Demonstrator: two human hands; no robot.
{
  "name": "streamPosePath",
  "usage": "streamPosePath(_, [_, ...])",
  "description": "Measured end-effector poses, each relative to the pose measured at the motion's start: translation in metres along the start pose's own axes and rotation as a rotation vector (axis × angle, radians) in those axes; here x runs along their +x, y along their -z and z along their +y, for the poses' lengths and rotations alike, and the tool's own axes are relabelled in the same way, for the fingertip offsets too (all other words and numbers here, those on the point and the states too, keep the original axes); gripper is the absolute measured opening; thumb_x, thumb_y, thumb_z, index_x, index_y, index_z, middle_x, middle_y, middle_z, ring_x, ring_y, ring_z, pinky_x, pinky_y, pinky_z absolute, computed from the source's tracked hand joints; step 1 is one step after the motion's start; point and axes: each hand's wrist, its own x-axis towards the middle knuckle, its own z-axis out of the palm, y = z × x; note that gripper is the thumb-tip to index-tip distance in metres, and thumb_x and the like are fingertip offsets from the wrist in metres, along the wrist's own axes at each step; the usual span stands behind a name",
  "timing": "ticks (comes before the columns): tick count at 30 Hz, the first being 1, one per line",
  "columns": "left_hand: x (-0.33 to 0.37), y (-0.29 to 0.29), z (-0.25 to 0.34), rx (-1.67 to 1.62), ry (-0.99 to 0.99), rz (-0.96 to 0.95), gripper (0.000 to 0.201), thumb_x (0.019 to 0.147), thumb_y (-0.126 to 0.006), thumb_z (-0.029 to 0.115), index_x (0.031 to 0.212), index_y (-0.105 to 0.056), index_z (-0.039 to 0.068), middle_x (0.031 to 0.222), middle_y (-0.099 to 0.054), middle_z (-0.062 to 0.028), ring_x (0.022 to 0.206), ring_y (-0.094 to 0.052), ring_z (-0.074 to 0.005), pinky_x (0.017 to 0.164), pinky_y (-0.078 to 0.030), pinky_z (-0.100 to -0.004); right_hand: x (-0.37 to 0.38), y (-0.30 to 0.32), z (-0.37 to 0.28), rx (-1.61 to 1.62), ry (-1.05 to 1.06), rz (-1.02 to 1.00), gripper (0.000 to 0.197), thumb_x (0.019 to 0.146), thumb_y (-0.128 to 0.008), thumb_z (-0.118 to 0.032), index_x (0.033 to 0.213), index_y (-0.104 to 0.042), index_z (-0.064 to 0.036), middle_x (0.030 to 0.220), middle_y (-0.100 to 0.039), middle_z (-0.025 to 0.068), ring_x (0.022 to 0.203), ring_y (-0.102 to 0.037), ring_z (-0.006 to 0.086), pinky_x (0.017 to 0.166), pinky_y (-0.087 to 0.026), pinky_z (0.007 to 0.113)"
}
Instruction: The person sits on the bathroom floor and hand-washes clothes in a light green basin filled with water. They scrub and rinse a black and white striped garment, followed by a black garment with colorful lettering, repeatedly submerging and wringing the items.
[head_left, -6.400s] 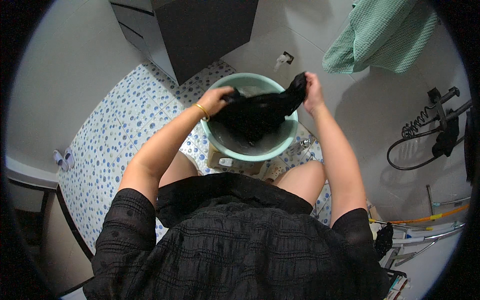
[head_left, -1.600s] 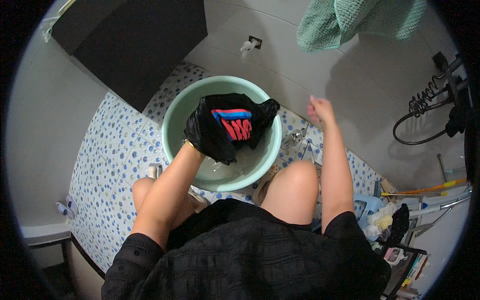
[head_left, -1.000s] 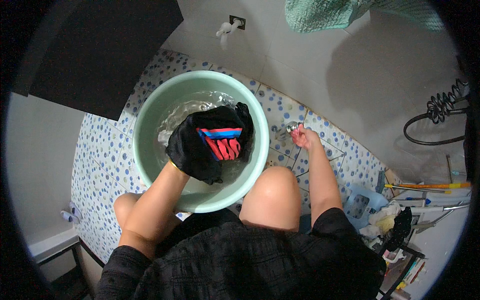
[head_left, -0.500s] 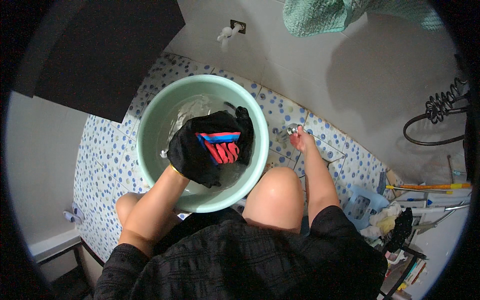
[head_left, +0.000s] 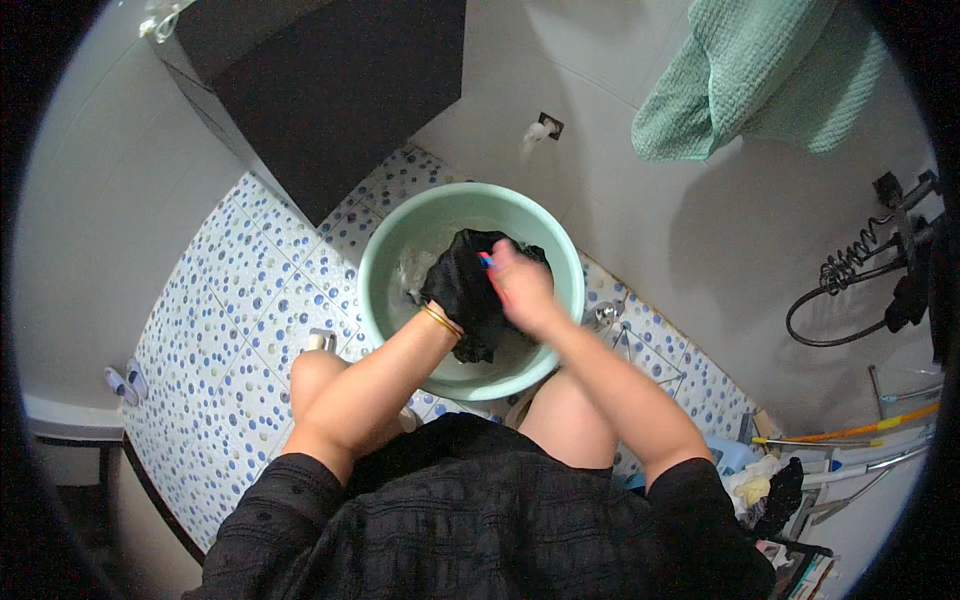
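Note:
A black cloth garment [head_left: 470, 285] with a red and blue print sits in the water of a pale green basin [head_left: 372, 285]. My left hand [head_left: 446, 320], with a gold bangle at the wrist, reaches into the garment, which hides its fingers. Over the printed part lies my right hand [head_left: 522, 285], smeared by motion. It touches or hovers just above the cloth; its fingers cannot be made out. A shiny metal piece [head_left: 603, 315] is on the floor just right of the basin.
Blue-dotted tiles [head_left: 250, 290] cover the floor. A dark cabinet [head_left: 340, 100] overhangs at the upper left, near a wall tap [head_left: 540, 130]. At the upper right hangs a green towel [head_left: 740, 80], above a coiled hose [head_left: 850, 265]. Clothes [head_left: 765, 495] are piled at the lower right.
My right hand has left the metal piece on the floor and come over the garment. My left hand stays in the garment. The whole view has shifted.

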Motion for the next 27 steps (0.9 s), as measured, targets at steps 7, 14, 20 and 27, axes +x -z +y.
streamPosePath(7, [0.007,0.057,0.003,-0.76,0.154,-0.771,0.059,0.089,-0.031,0.039,0.137,-0.011,0.012,0.143,-0.01,-0.002,0.13,-0.013,-0.0181,0.105,-0.01,-0.0321,0.016,-0.082,-0.051,0.181,-0.089,0.198,0.081,0.086,-0.022,-0.056,0.132,-0.003,0.0075,0.139,-0.003,0.0245,0.13,-0.004,0.0332,0.104,-0.003,0.046])
streamPosePath(14, [-0.015,0.002,0.024,-0.432,-0.068,-0.627,0.049,0.091,-0.027,0.036,0.134,-0.024,0.013,0.138,-0.026,-0.0013,0.125,-0.026,-0.0176,0.103,-0.019,-0.029,0.04,-0.059,-0.061,0.065,-0.035,0.151,0.074,0.085,-0.012,-0.058,0.133,-0.02,-0.0028,0.139,-0.012,0.0195,0.13,-0.009,0.0316,0.104,-0.008,0.045])
streamPosePath(20, [-0.054,-0.037,0.067,0.531,-0.158,-0.303,0.036,0.085,-0.047,0.025,0.116,-0.047,0.008,0.111,-0.053,-0.0075,0.099,-0.051,-0.0208,0.091,-0.037,-0.0308,0.053,-0.035,0.016,0.515,-0.238,-0.151,0.093,0.075,-0.012,-0.071,0.133,-0.016,0.0014,0.137,-0.02,0.0202,0.128,-0.018,0.0311,0.103,-0.014,0.04])
streamPosePath(27, [-0.065,-0.047,0.097,0.618,-0.028,-0.201,0.032,0.084,-0.048,0.016,0.112,-0.049,0.003,0.11,-0.054,-0.0103,0.098,-0.052,-0.0203,0.089,-0.04,-0.0318,0.041,-0.015,0.056,0.398,0.069,-0.659,0.049,0.075,-0.065,-0.031,0.11,-0.049,-0.0007,0.097,-0.057,0.0042,0.085,-0.053,0.0154,0.079,-0.042,0.027])
